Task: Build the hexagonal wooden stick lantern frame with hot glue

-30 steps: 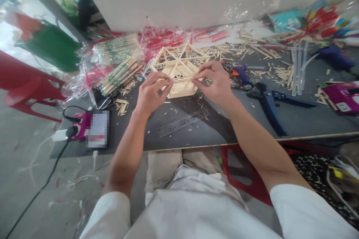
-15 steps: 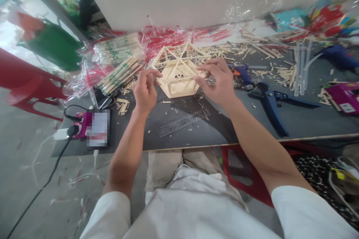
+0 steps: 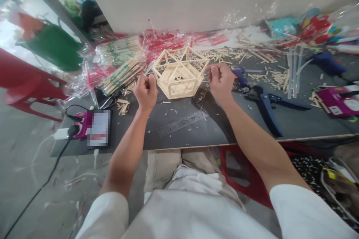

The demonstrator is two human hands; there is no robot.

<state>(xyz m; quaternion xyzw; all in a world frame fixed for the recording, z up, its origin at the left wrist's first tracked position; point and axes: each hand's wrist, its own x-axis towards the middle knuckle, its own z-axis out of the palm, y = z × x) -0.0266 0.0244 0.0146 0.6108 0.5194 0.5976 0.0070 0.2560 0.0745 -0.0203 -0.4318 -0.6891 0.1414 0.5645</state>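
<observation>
While both hands, left (image 3: 146,91) and right (image 3: 221,80), curl loosely beside the stick frame (image 3: 179,74), any held sliver stays unclear.

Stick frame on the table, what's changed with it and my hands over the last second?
Both hands came off it. The left hand drew back to the left and curled into a loose fist; the right hand pulled away to the right, fingers curled. Neither touches the stick frame now. The frame, ruler and blue cutter stayed put.
</observation>
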